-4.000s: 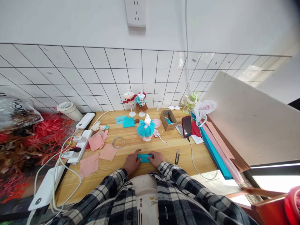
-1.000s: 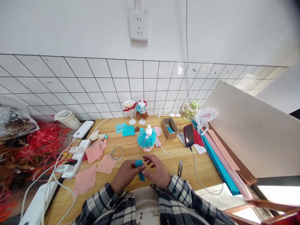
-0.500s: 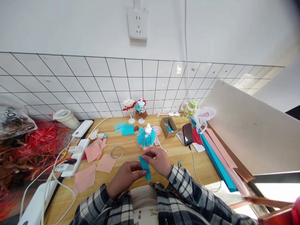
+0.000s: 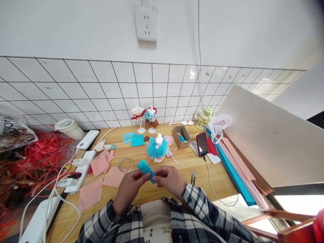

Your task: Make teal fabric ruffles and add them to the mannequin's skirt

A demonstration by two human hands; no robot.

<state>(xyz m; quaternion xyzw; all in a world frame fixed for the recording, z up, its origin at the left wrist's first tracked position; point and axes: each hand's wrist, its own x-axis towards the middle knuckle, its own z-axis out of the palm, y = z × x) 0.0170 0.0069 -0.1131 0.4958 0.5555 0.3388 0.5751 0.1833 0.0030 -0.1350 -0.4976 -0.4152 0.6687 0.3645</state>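
Observation:
Both my hands hold a small folded strip of teal paper [image 4: 145, 168] just above the wooden table [image 4: 157, 189], close to my body. My left hand [image 4: 131, 187] pinches its lower left part. My right hand [image 4: 170, 180] pinches its right end with fingertips pressed together. Beyond the strip stands a small white mannequin in a teal ruffled dress [image 4: 157, 148]. A metal ring [image 4: 125, 164] lies to the left of my hands, and small snips [image 4: 193, 177] lie to the right.
Pink paper squares [image 4: 100, 165] and a white power strip [image 4: 78, 170] with cables lie at left, red raffia [image 4: 37, 152] beyond. Two dressed mannequins [image 4: 144, 118], teal sheets [image 4: 134, 139], a cardboard box [image 4: 182, 136], a phone [image 4: 202, 144], a bottle [image 4: 204, 118] and coloured paper sheets [image 4: 235, 168] sit behind and right.
The teal strip lay flat under both hands four seconds ago. It has since been lifted off the table and turned, now slanting up to the left between my fingertips.

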